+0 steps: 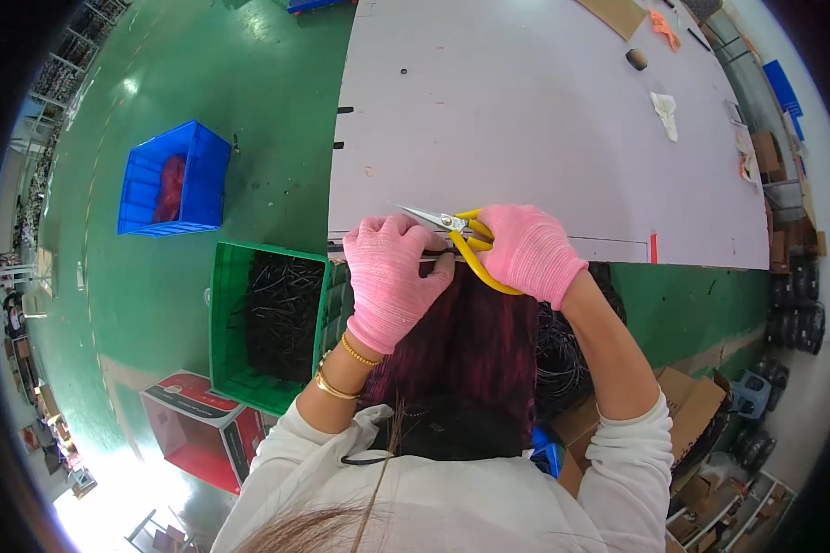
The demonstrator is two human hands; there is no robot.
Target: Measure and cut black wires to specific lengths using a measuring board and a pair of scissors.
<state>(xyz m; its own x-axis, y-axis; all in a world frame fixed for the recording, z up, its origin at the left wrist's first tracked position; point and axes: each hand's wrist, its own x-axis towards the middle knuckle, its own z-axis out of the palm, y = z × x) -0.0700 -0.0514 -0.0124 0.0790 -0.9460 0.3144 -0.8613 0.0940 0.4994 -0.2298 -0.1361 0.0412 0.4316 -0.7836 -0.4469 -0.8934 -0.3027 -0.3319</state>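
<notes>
Pale worktable (526,120) stood over green floor (249,83). Right hand (526,251) gripped yellow-handled scissors (459,235), blades parted; left hand (392,276) pinched a dark cable (438,255), fingers closed.

Pink knit gloves cover both hands, white sleeves pushed up, with what look like gold bangles (341,369) on the left wrist.

The yellow-handled scissors (459,238) lie nearly flat at the table's near edge, silver blades slightly parted and pointing toward ten o'clock, handles toward four o'clock. Just below them at six o'clock, a dark strand (438,253), thin and black, runs level along that edge.
</notes>
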